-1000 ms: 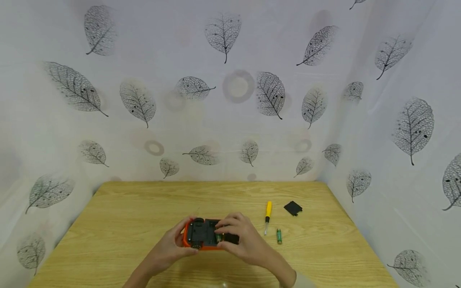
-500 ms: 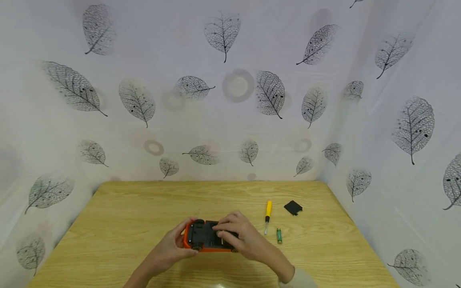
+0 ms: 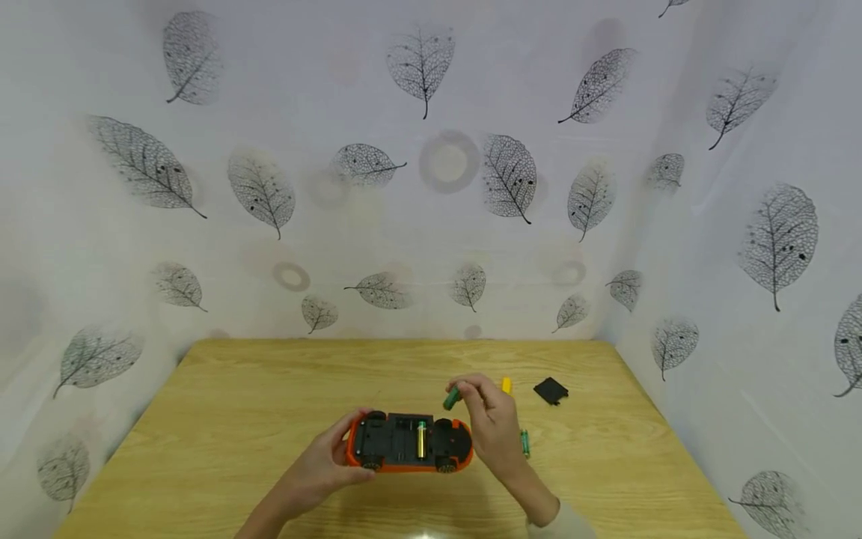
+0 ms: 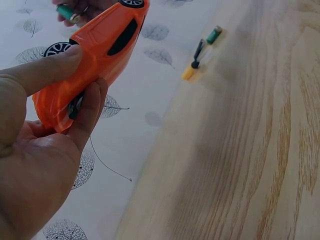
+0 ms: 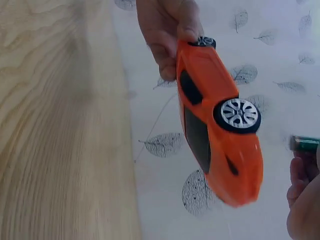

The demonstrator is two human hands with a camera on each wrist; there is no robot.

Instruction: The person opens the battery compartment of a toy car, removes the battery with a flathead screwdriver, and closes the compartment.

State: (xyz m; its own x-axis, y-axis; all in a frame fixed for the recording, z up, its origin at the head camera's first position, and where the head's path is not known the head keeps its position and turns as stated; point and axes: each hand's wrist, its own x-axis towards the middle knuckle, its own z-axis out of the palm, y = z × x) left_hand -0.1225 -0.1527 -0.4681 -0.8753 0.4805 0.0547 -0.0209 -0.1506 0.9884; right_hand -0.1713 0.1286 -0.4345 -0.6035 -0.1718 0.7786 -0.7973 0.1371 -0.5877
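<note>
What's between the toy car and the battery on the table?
In the head view, the right hand, pinching another battery, covers most of that stretch.

The left hand (image 5: 164,27) grips an orange toy car (image 5: 210,100) — the right hand (image 5: 307,200) holds a green battery (image 5: 306,144).

Battery (image 3: 421,442) in toy car (image 3: 373,440). Right of it, on table (image 3: 269,389): screwdriver (image 3: 506,385), loose battery (image 3: 525,443), panel (image 3: 551,391).

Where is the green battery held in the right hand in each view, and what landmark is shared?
Head: held battery, lower half, just right of centre, in the right hand.
Left wrist: held battery, along the top, left of centre.
Right wrist: held battery, at the right edge, just below mid-height.
Shared landmark: the orange toy car.
</note>
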